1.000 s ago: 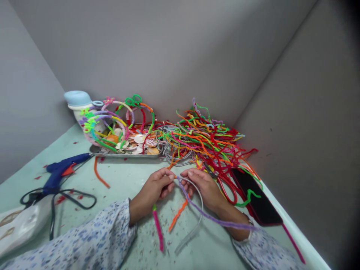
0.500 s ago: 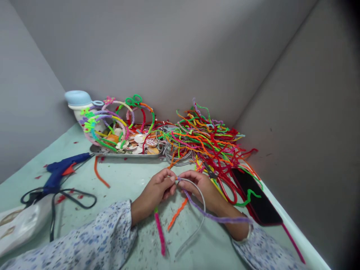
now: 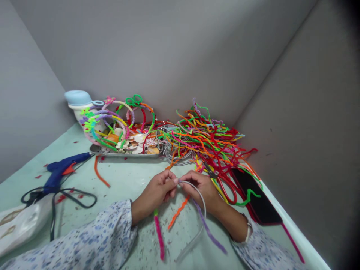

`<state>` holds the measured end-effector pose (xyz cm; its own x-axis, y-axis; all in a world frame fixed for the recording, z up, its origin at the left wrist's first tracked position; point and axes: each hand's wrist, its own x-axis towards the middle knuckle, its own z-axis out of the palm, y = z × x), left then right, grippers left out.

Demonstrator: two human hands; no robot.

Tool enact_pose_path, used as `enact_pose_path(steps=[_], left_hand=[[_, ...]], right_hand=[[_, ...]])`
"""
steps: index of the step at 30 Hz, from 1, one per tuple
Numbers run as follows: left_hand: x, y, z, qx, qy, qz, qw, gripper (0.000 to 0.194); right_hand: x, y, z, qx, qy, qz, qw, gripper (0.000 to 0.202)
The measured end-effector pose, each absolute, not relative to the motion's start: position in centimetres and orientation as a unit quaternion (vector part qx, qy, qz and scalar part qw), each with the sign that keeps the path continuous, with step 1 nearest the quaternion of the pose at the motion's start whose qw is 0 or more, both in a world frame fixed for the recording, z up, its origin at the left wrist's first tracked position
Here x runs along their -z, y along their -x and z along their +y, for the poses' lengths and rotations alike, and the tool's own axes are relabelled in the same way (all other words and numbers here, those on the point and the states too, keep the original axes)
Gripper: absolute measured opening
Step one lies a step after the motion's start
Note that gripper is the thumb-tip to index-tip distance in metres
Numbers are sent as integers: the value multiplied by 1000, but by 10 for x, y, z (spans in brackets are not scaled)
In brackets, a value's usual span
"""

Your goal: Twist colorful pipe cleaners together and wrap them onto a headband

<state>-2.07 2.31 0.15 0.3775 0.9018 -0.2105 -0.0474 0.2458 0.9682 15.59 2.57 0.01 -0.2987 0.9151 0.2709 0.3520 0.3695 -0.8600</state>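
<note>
My left hand is closed in a pinch on a thin grey headband, just where a purple pipe cleaner meets it. Fingertips of my right hand are pressed together close by, on the purple pipe cleaner at the band. The pipe cleaner's loose tail hangs below my right hand. Bare grey band curves down past the right fingers towards the table. Below my left hand shows a fuzzy pink length with a green top; its upper part is hidden by the hand. An orange pipe cleaner lies between my hands.
Behind sit a metal tray of shells with several wrapped headbands, and a heap of coloured pipe cleaners. Red-handled scissors and a black phone lie right. A blue glue gun with its cord lies left.
The purple tail has swung from lying across my right forearm to hanging below the hand. The pinched spot has shifted slightly down, and the pink length has dipped a little.
</note>
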Motion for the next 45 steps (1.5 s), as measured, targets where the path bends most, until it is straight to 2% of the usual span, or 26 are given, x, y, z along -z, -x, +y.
enact_pose_path(steps=[5,18,33,45], left_hand=[[-2,22,24,-345,-494,432,671,23],[-8,24,26,-314,-481,448,685,26],[-10,25,29,-284,-468,444,710,24],[-9,25,30,-333,-478,421,695,17]], right_hand=[[-1,-161,26,-250,395,-794,389,12],[-1,-165,30,-175,307,-848,394,17],[1,-169,27,-45,293,-881,369,21],[6,-164,27,-56,305,-856,413,21]])
